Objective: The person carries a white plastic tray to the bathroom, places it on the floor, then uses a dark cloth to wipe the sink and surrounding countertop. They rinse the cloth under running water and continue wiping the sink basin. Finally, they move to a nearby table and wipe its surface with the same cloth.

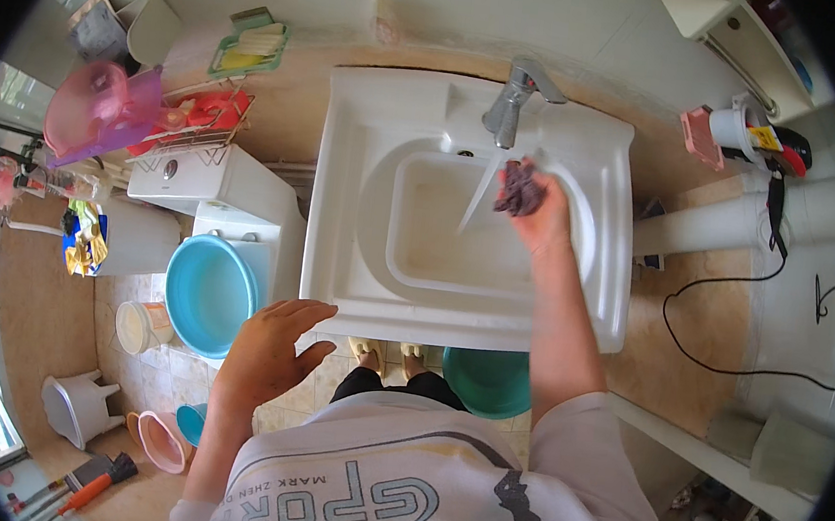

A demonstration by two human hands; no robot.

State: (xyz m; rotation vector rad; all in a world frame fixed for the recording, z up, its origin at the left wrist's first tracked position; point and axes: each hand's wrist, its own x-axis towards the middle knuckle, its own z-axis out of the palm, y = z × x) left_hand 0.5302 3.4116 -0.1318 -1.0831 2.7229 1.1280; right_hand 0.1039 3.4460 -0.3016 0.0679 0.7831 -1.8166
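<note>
My right hand [546,211] grips a crumpled dark purple cloth [521,188] above the right side of the white washbasin [328,252]. Just left of the cloth, a thin stream of water [478,193] runs from the chrome faucet [505,114]. The water falls into a pale rectangular plastic tub [453,285] set inside the basin. My left hand [275,352] is by the basin's front left corner, fingers apart and holding nothing. Whether its fingertips touch the rim, I cannot tell.
A blue plastic basin [210,297] stands to the left, near a white bucket [141,327]. Below the sink's front edge is a green basin [487,382]. A wire rack [201,119] holds pink and red items. At right hangs a black cord [680,351].
</note>
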